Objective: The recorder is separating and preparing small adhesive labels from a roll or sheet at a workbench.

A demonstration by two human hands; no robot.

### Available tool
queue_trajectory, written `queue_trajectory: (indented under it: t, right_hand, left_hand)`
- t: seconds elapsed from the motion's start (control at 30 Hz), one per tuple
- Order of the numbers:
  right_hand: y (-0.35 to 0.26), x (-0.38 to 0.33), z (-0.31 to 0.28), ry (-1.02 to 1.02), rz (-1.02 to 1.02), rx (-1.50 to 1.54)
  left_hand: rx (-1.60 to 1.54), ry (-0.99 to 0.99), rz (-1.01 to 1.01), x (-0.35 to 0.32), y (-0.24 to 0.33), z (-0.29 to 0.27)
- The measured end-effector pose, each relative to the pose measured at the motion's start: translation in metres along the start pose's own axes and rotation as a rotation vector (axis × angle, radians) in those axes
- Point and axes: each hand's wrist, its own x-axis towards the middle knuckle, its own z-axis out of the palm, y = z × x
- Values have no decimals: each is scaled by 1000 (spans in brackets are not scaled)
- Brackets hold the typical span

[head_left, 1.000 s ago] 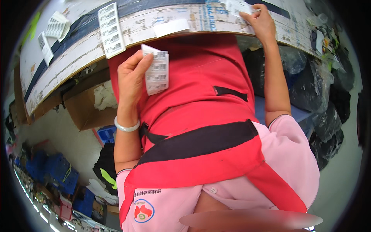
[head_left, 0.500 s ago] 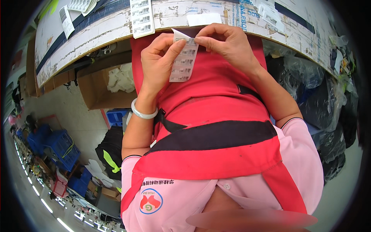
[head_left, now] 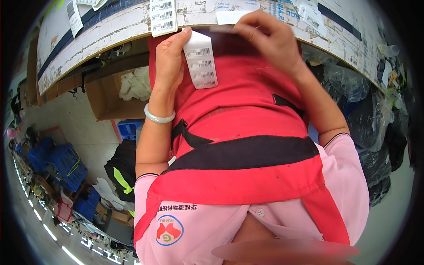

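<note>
My left hand pinches the upper end of a white strip of barcode labels between thumb and fingers. The strip hangs over the red apron, its top section bare and several printed labels below. To its right, my right hand is smeared by motion, close to the table edge. Its fingertips are closed on a small pale piece, which looks like a single label and is blurred. On the table just beyond my left hand lies another strip of barcode labels.
The worn white table spans the far side, its edge close to both hands. A blank white slip and more labels lie on it. Below left stands a cardboard box with crumpled white material; clear plastic bags hang at right.
My hands have moved apart, the right one drawing away with the small pale piece. The strip in my left hand now has a bare top section where a printed label was.
</note>
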Motion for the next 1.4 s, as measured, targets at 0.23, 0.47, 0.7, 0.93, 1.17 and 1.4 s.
queue_trajectory:
  t: [0.23,0.47,0.7,0.93,1.17,1.4]
  right_hand:
    - [21,35,-30,-103,386,175]
    - [21,41,-28,-124,476,144]
    - [26,43,-26,-132,482,171]
    - [31,43,-25,-132,494,164]
    - [22,45,-25,-140,504,155]
    - [22,46,-23,-140,486,110]
  left_hand:
    - [120,-70,41,-1,-12,1]
    - [121,-74,54,0,-11,1]
    - [115,-72,34,-1,-14,2]
    - [109,-75,28,0,-16,3]
    - [119,-73,23,-1,-17,2]
    - [120,-80,27,0,-18,1]
